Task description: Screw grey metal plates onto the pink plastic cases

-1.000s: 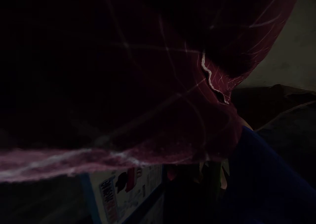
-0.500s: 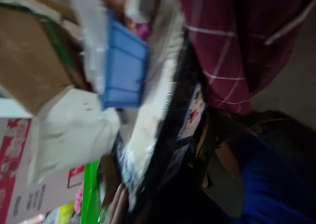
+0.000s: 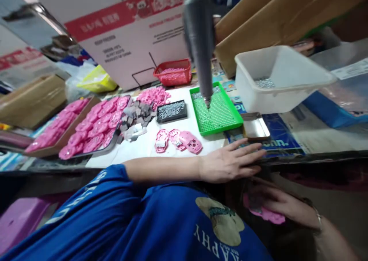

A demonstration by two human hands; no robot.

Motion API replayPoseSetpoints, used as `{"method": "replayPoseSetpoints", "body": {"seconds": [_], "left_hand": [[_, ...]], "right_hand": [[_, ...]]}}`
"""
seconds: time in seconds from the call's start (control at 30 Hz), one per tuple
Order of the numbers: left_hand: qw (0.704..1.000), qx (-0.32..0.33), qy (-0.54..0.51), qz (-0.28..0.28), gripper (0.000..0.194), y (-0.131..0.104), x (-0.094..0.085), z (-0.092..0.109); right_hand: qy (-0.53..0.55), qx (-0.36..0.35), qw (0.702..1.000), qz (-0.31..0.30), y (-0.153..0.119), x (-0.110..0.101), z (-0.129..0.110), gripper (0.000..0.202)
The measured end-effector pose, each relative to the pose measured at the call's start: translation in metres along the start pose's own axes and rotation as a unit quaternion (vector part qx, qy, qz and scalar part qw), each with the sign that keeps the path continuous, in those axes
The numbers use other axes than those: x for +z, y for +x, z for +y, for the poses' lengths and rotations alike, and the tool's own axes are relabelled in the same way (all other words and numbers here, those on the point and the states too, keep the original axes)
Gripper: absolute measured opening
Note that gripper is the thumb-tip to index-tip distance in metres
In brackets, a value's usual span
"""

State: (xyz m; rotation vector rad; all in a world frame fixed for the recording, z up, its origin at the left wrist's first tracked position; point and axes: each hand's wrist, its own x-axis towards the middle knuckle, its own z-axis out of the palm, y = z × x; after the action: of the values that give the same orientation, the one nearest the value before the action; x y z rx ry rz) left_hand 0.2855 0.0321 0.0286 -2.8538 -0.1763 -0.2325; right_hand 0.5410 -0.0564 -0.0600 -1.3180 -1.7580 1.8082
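My left hand (image 3: 231, 164) lies over the table's front edge with its fingers spread and nothing in them. Just beyond its fingertips is a small shallow metal tin (image 3: 257, 127). Below the edge, my right hand (image 3: 277, 200) has its fingers wrapped round pink plastic parts (image 3: 270, 215); how many is hidden. Pink plastic casings (image 3: 189, 142) lie on a white sheet (image 3: 135, 149), left of my left hand. A grey electric screwdriver (image 3: 200, 50) hangs point down over a green perforated tray (image 3: 220, 129) of small screws.
A black tray (image 3: 172, 118) of small metal pieces stands beside grey blocks (image 3: 138, 115). Pink parts fill a tray (image 3: 110, 147) and a cardboard box (image 3: 48, 147) at left. Behind are a red basket (image 3: 172, 80) and a printed carton (image 3: 138, 42); right, a white tub (image 3: 276, 96).
The view has swung from a blurred, sideways look at the table's edge and a maroon cloth to the bench front. Both hands now show, the right one with pink parts.
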Motion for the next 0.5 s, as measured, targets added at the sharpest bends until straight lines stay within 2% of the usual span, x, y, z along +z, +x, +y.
{"method": "replayPoseSetpoints", "body": {"seconds": [0.07,0.1,0.17,0.2,0.27,0.33,0.4,0.5], "left_hand": [[0.997,-0.057,-0.024,0.046,0.034,-0.05,-0.02,0.009],[0.992,-0.095,-0.032,0.077,0.031,-0.077,-0.028,0.013],[0.974,-0.191,-0.027,0.12,0.027,-0.13,-0.036,0.017],[0.966,-0.23,-0.017,0.12,0.028,-0.154,-0.036,0.018],[0.944,-0.311,-0.005,0.115,0.033,-0.191,-0.031,0.017],[0.924,-0.366,-0.007,0.106,0.04,-0.215,-0.023,0.015],[0.918,-0.386,-0.016,0.093,0.037,-0.229,-0.017,0.013],[0.922,-0.378,-0.026,0.083,0.023,-0.242,-0.016,0.013]], "right_hand": [[-0.02,-0.009,1.0,-0.017,0.003,0.02,-0.035,0.051],[-0.04,-0.03,0.999,-0.002,0.009,0.031,-0.055,0.048],[-0.111,-0.126,0.982,0.091,0.029,0.055,-0.094,0.039],[-0.166,-0.198,0.954,0.153,0.044,0.066,-0.111,0.034],[-0.28,-0.305,0.872,0.259,0.076,0.087,-0.136,0.032],[-0.363,-0.346,0.796,0.339,0.108,0.102,-0.151,0.034],[-0.385,-0.342,0.774,0.368,0.135,0.111,-0.159,0.035],[-0.39,-0.318,0.774,0.385,0.167,0.117,-0.166,0.035]]}}
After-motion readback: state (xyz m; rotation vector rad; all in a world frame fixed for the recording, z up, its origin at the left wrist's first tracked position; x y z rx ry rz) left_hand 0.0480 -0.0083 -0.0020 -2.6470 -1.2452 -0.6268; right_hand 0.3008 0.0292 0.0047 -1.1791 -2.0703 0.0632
